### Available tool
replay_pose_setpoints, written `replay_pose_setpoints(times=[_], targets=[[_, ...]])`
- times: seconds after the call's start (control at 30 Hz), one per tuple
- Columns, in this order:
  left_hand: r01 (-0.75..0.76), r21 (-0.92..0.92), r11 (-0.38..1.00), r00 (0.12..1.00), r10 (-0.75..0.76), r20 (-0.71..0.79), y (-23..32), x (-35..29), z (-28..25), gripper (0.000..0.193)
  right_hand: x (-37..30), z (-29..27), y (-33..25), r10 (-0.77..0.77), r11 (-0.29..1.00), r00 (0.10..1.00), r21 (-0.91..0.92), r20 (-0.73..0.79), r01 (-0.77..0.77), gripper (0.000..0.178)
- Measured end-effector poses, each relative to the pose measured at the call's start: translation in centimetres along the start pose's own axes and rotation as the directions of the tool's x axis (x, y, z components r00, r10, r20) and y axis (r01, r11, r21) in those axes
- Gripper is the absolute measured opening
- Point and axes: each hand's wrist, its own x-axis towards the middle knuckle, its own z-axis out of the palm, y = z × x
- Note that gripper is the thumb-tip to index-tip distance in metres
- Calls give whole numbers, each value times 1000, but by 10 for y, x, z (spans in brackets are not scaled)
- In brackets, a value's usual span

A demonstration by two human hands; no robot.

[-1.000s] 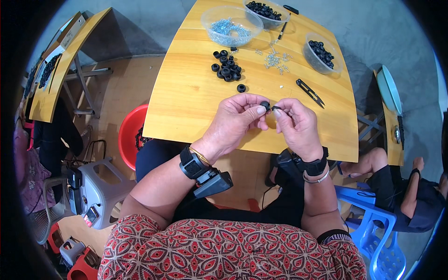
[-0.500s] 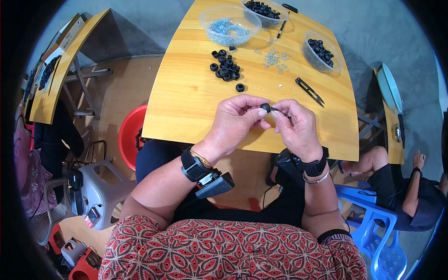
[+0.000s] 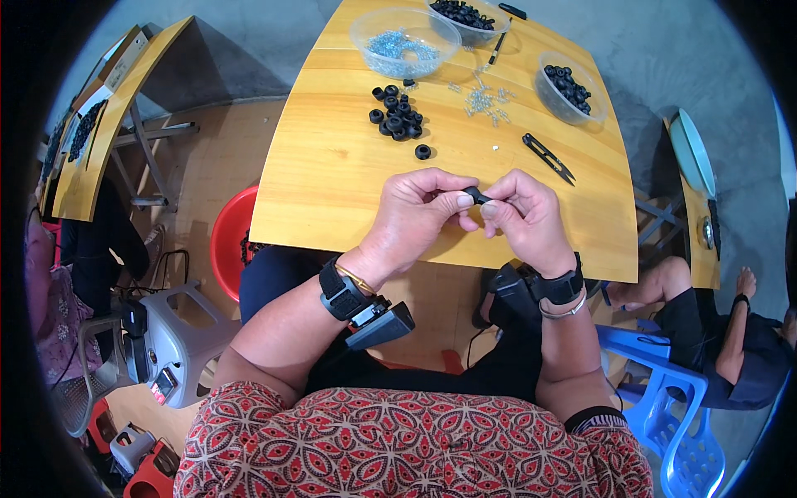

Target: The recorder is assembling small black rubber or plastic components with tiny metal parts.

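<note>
Over the near part of the wooden table [image 3: 324,195], both hands meet around a small black piece [image 3: 473,192]. The left hand [image 3: 418,214] clamps this piece between thumb and forefinger, its remaining fingers curled beneath. The right hand [image 3: 533,219], just beside it, pinches a slim black part [image 3: 483,199] at the piece's right side, thumb against forefinger; whether the two parts are joined cannot be told. Beyond the hands lie a single black bead [image 3: 422,152] and, farther off, a cluster of similar black beads [image 3: 396,119]. To the right of these are scattered small clear bits [image 3: 480,103] and black thread snips [image 3: 549,158], the latter lying obliquely. Along the far side stand a clear bowl of pale blue bits [image 3: 449,56], a second bowl of black pieces [image 3: 479,38] and, at right, a third bowl [image 3: 554,106] containing black beads.
</note>
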Motion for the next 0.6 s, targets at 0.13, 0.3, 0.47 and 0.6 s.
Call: replay_pose_setpoints(times=[0.13,0.3,0.47,0.6], targets=[[-5,16,1000,1000,4,30,2,-1,0,16,1,-5,2,9,998,998,59,59,-13,9],[-36,30,999,998,34,46,2,-1,-1,15,3,-6,3,41,984,994,167,103,-58,11],[-63,58,996,997,60,48,2,-1,0,15,2,-6,7,109,956,987,262,116,-136,13],[-31,36,999,998,29,57,3,-1,-1,15,2,-6,8,64,974,992,210,106,-85,13]])
